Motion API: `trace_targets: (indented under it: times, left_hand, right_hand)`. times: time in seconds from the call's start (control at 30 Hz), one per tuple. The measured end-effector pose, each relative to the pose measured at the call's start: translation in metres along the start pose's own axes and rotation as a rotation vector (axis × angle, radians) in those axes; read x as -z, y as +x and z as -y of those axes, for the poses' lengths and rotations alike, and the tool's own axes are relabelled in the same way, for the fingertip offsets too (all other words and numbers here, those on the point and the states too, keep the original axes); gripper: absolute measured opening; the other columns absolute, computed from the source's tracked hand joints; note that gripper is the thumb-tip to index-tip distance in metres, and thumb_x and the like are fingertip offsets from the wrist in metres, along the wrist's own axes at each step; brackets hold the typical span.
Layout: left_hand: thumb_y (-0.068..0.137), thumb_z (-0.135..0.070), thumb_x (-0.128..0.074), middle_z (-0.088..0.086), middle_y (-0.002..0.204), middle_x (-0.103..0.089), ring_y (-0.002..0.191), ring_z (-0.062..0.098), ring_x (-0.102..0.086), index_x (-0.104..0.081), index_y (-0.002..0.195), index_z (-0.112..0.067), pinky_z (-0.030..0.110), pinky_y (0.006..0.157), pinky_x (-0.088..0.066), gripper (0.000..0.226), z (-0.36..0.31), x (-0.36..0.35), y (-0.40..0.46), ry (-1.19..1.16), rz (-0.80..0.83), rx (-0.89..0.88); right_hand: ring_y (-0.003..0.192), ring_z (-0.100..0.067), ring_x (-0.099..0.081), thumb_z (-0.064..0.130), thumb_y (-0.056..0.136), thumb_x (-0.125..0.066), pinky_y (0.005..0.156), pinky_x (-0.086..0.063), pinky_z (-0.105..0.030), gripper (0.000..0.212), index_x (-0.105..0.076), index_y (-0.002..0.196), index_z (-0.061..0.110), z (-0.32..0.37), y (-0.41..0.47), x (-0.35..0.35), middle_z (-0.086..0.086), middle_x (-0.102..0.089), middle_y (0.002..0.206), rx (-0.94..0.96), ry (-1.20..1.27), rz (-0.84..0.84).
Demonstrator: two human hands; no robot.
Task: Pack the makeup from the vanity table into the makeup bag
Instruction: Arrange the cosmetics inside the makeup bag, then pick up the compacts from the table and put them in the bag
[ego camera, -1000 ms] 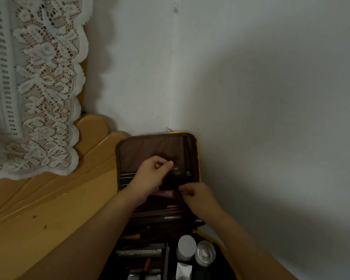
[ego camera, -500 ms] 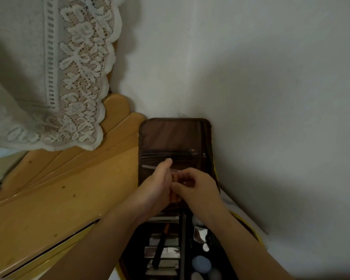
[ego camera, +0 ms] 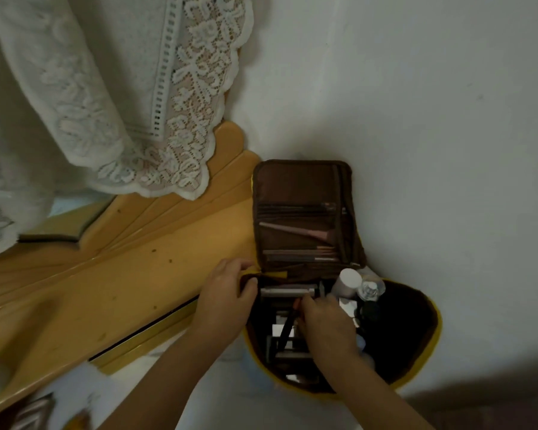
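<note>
The yellow makeup bag [ego camera: 429, 346] with a dark lining stands open against the white wall. Its brown flap [ego camera: 295, 184] stands upright and holds several brushes [ego camera: 295, 229] in its pockets. Inside the bag lie tubes and palettes [ego camera: 288, 290], a white-capped bottle [ego camera: 348, 279] and a clear bottle [ego camera: 370, 288]. My left hand [ego camera: 225, 301] grips the bag's left rim, with the thumb inside. My right hand [ego camera: 325, 325] is inside the bag and pinches a thin dark pencil [ego camera: 284, 332] near its orange tip.
The yellow wooden vanity frame [ego camera: 131, 274] runs diagonally to the left of the bag. A white lace cloth [ego camera: 131, 97] hangs over its top. A white wall [ego camera: 416, 119] stands behind and to the right. The white tabletop [ego camera: 218, 395] lies under my forearms.
Both hands left the flap's brush pockets and dropped to the bag's main compartment. The left hand took hold of the rim; the right hand reached in among the items. The view tilted down.
</note>
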State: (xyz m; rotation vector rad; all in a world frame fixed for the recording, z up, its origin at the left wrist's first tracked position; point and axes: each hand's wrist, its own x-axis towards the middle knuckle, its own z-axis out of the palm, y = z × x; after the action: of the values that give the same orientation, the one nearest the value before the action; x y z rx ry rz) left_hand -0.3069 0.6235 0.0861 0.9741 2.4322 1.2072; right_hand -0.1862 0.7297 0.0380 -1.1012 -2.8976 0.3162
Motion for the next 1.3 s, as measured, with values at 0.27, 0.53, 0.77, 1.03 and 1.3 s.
trace_targets:
  times: [0.27, 0.53, 0.77, 1.03, 1.3]
  left_hand:
    - [0.096, -0.018, -0.045, -0.016, 0.114, -0.050, 0.110, 0.001, -0.046, -0.041, 0.132, -0.029, 0.018, 0.089, -0.035, 0.037, 0.015, 0.012, -0.030, -0.331, 0.177, 0.162]
    - [0.093, -0.017, -0.050, 0.002, 0.110, -0.064, 0.096, 0.015, -0.060, -0.061, 0.113, -0.016, 0.022, 0.077, -0.044, 0.023, 0.056, 0.011, -0.075, -0.047, 0.144, 0.292]
    - [0.093, -0.017, -0.048, 0.000, 0.104, -0.064, 0.083, 0.009, -0.057, -0.061, 0.112, -0.017, 0.008, 0.062, -0.040, 0.023, 0.081, 0.010, -0.159, -0.001, -0.003, 0.459]
    - [0.094, -0.020, -0.047, -0.005, 0.101, -0.061, 0.088, 0.009, -0.055, -0.060, 0.112, -0.019, 0.016, 0.077, -0.042, 0.022, 0.103, 0.021, -0.246, 0.038, -0.091, 0.682]
    - [0.094, -0.019, -0.047, -0.004, 0.099, -0.063, 0.089, 0.010, -0.061, -0.054, 0.098, -0.028, 0.018, 0.072, -0.047, 0.013, 0.118, 0.065, -0.287, -0.034, -0.198, 0.738]
  right_hand:
    - [0.069, -0.027, -0.063, 0.009, 0.040, -0.086, 0.053, -0.051, -0.034, 0.041, -0.073, 0.078, 0.018, 0.000, -0.019, -0.010, -0.007, -0.066, 0.074, 0.017, -0.164, -0.123]
    - [0.097, -0.028, -0.059, 0.012, 0.081, -0.038, 0.082, -0.046, -0.034, 0.035, -0.068, 0.099, 0.009, 0.013, -0.060, 0.007, -0.011, -0.066, 0.101, 0.209, 0.229, 0.091]
    - [0.109, -0.022, -0.055, 0.012, 0.094, -0.040, 0.088, -0.040, -0.029, 0.030, -0.062, 0.114, 0.018, 0.024, -0.093, -0.021, -0.006, -0.063, 0.116, 0.498, 0.159, 0.342]
    - [0.114, -0.019, -0.052, 0.027, 0.092, -0.038, 0.089, -0.038, -0.027, 0.031, -0.057, 0.116, 0.024, 0.042, -0.129, -0.045, -0.003, -0.058, 0.121, 0.606, 0.067, 0.583]
    - [0.111, -0.017, -0.054, 0.024, 0.094, -0.043, 0.091, -0.040, -0.024, 0.028, -0.057, 0.117, 0.025, 0.091, -0.144, -0.046, -0.002, -0.060, 0.119, 0.665, 0.088, 0.574]
